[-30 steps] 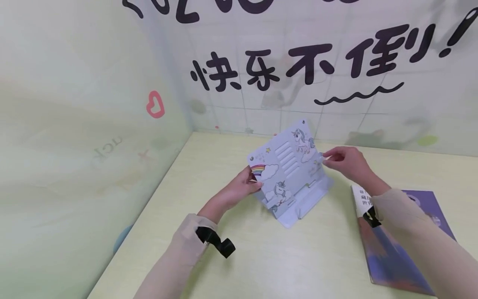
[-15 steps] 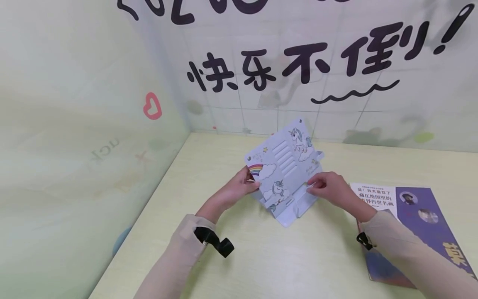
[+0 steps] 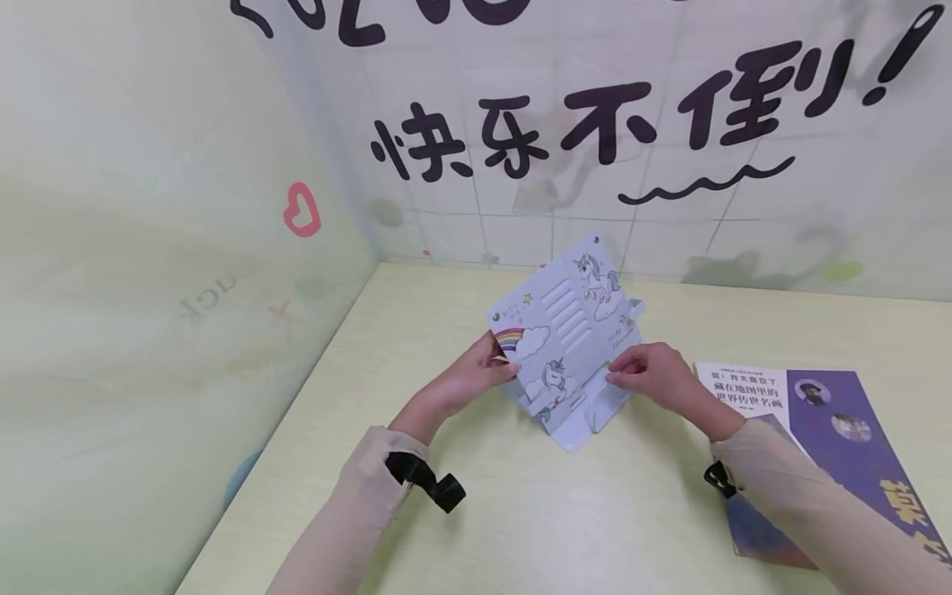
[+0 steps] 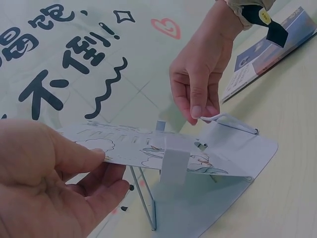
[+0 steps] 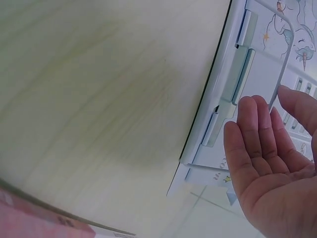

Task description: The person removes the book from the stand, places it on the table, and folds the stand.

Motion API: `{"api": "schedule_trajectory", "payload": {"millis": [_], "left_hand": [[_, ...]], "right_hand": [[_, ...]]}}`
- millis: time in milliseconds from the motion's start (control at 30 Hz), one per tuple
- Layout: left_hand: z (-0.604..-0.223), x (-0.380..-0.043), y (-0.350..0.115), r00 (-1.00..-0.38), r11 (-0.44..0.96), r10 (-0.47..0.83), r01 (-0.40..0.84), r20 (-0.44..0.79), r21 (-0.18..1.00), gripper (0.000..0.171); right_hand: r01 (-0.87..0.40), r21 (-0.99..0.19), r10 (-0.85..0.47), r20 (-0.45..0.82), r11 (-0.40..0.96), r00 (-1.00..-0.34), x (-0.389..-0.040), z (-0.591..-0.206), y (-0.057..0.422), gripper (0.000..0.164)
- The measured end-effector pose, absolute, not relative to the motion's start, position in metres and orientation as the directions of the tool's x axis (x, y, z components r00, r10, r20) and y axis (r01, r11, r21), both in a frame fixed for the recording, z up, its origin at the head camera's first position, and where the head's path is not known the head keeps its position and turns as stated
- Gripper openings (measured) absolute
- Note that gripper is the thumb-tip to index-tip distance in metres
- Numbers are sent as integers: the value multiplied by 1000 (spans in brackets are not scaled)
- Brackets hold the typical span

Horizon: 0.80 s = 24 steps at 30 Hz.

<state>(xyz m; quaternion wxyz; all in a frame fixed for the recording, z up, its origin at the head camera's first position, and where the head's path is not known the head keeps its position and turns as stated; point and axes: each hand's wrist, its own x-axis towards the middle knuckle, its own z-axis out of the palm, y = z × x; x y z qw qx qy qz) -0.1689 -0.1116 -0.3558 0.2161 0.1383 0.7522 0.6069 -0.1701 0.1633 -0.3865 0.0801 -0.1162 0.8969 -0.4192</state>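
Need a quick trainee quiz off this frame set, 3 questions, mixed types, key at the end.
1. Multiple choice. What does the right grip pinch on the bookstand?
A) the rear support leg
B) the wire page holder
C) the top corner

2. True or false. The book lies flat on the table, apart from the bookstand.

3. Fill in the blank. The left grip pinches the edge of a panel printed with stars, a rainbow and ____.

Key: 1. B; 2. true; 3. unicorns
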Motion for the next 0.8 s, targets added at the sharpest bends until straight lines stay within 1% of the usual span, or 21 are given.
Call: {"api": "schedule_trajectory", "payload": {"millis": [133,400,700,800], "left_hand": [[-356,-167,-112,-853,232,500,-33,-148,972,48],[-354,-161,-108,-828,240,534,-44,-170,970,51],[-355,-154,-100,-792,211,588,-44,-163,977,48],[-354,-151,-95,-792,214,584,-64,-181,975,48]], "right_hand": [[-130,-778,-276,-58,614,-959,-170,-386,165,20],[-123,-781,-267,-58,612,-962,-168,-384,168,20],[-137,-770,-275,-52,623,-960,-169,-383,173,22],[-144,-764,-280,-49,629,-959,-171,-383,176,24]]}}
